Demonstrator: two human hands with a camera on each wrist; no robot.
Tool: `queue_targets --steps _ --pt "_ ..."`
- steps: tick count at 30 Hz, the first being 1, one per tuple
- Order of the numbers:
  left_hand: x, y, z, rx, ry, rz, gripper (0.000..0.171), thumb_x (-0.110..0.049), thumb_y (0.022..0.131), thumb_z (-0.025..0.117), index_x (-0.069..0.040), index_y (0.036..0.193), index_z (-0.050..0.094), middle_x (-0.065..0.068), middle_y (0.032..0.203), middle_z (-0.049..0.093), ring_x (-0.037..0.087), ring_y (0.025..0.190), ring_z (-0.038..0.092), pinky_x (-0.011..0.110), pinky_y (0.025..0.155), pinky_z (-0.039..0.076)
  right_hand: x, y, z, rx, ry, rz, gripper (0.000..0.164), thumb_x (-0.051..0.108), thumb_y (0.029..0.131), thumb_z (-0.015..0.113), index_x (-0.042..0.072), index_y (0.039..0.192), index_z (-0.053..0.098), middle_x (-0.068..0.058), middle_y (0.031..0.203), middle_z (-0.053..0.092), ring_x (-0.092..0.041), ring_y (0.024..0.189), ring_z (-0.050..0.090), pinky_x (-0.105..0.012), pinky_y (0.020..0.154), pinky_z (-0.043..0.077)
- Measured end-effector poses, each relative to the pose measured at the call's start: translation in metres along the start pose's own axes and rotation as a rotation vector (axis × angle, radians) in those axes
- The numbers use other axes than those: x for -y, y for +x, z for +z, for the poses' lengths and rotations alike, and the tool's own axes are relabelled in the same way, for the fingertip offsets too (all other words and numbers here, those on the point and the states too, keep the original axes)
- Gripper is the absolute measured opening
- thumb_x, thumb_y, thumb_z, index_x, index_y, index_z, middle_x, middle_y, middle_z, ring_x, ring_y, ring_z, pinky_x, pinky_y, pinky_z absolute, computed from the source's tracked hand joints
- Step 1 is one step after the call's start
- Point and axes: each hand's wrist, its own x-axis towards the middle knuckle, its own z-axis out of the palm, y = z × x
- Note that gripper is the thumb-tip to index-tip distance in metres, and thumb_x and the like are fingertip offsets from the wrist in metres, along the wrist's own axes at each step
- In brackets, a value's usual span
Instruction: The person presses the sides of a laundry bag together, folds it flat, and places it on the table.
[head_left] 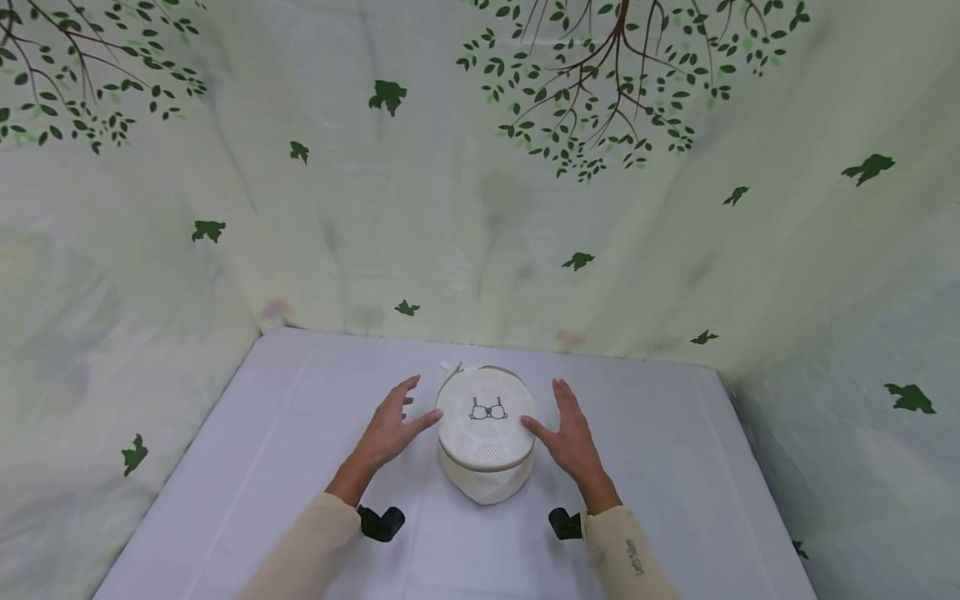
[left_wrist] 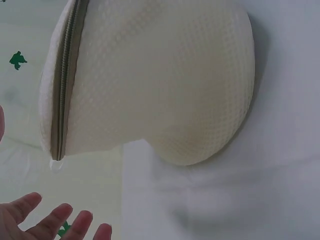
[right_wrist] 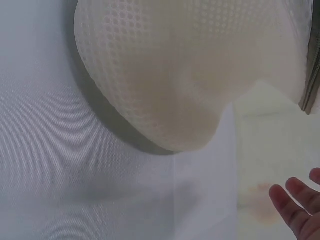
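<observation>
A cream mesh bra laundry bag [head_left: 486, 433] stands upright on the table, its round lid printed with a bra outline. A zipper [left_wrist: 65, 80] runs around the lid's edge, and the mesh side [right_wrist: 165, 75] bulges and dents below it. On the bag's left, my left hand [head_left: 392, 427] is spread, thumb tip at the lid's rim. My right hand [head_left: 567, 435] mirrors it on the other side, its thumb tip overlapping the lid's right edge in the head view. Fingers of both hands are extended and apart from the bag's sides.
The bag sits on a table with a white cloth [head_left: 300, 433]. Pale curtains [head_left: 465, 208] printed with leaves and branches rise behind the table and along both sides. Black wrist camera mounts [head_left: 382, 523] jut inward below each hand.
</observation>
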Motion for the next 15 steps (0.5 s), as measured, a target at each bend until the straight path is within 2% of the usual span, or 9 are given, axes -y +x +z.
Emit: queue_targets --steps 7,11,15 --pt "-0.003 0.006 0.010 0.032 -0.152 -0.105 0.080 -0.047 0.086 0.068 -0.011 0.148 0.034 0.016 0.148 0.040 0.035 0.130 0.044 0.052 0.097 0.045 0.002 0.004 0.009 0.028 0.080 0.028 0.091 0.046 0.086 0.069 0.001 0.151 0.025 -0.022 0.154 0.027 -0.040 0.131 0.043 -0.051 0.099 0.044" --pt "-0.003 0.006 0.014 0.055 -0.209 -0.130 0.073 -0.042 0.088 0.069 -0.009 0.146 0.039 0.016 0.146 0.043 0.034 0.126 0.049 0.052 0.098 0.045 0.004 0.005 0.013 0.057 0.128 0.059 0.090 0.046 0.085 0.070 0.001 0.151 0.026 -0.021 0.150 0.035 -0.039 0.126 0.048 -0.049 0.093 0.049" --pt "-0.004 0.008 0.017 0.063 -0.277 -0.152 0.069 -0.038 0.088 0.070 -0.006 0.143 0.042 0.018 0.140 0.047 0.030 0.114 0.056 0.043 0.091 0.051 0.008 0.007 0.014 0.085 0.151 0.090 0.090 0.048 0.085 0.069 0.001 0.150 0.029 -0.018 0.146 0.043 -0.037 0.124 0.050 -0.048 0.092 0.050"
